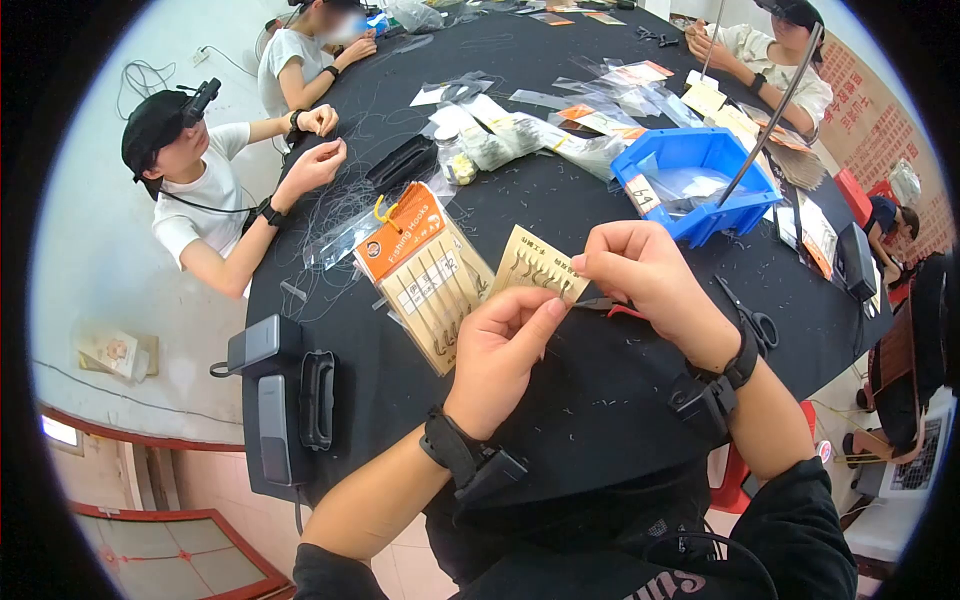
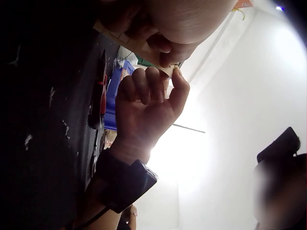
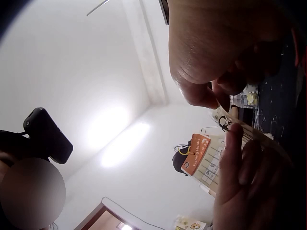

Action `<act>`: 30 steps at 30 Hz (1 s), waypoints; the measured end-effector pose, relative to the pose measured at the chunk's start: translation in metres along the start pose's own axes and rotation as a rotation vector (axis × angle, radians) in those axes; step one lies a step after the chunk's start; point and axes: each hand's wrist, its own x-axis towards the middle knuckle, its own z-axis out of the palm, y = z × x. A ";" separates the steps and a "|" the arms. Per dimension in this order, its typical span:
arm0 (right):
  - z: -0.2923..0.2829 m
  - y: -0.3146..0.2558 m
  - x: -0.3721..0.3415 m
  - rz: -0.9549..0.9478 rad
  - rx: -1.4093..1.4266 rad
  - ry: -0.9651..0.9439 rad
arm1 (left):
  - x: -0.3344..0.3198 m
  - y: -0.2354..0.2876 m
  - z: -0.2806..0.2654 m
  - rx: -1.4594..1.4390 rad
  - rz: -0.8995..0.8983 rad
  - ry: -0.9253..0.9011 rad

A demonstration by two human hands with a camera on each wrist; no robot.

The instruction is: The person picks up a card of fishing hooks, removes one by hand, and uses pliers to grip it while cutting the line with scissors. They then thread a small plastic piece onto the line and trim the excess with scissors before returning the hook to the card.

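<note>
A small tan card (image 1: pixel 525 262) with a row of fishing hooks along it is held up in front of me. My left hand (image 1: pixel 500 350) pinches its lower edge between thumb and fingers. My right hand (image 1: pixel 645 280) pinches the card's right end, the two hands' fingertips close together. In the right wrist view, dark hook loops (image 3: pixel 223 123) show at the card's edge between the hands. Just beyond my left hand is a hook packet (image 1: pixel 425 265) with an orange "Fishing Hooks" header and a yellow tie. Red-handled pliers (image 1: pixel 625 311) lie partly behind my right hand.
Dark-handled scissors (image 1: pixel 758 322) lie right of my right hand. A blue bin (image 1: pixel 700 160) stands behind it, a metal rod crossing it. Black devices (image 1: pixel 275 400) sit at the left edge. A jar (image 1: pixel 455 160), line and plastic packets cover the far side, where other people sit.
</note>
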 end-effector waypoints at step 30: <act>-0.038 -0.001 0.012 -0.206 0.115 0.169 | 0.001 0.007 -0.003 0.001 -0.065 -0.092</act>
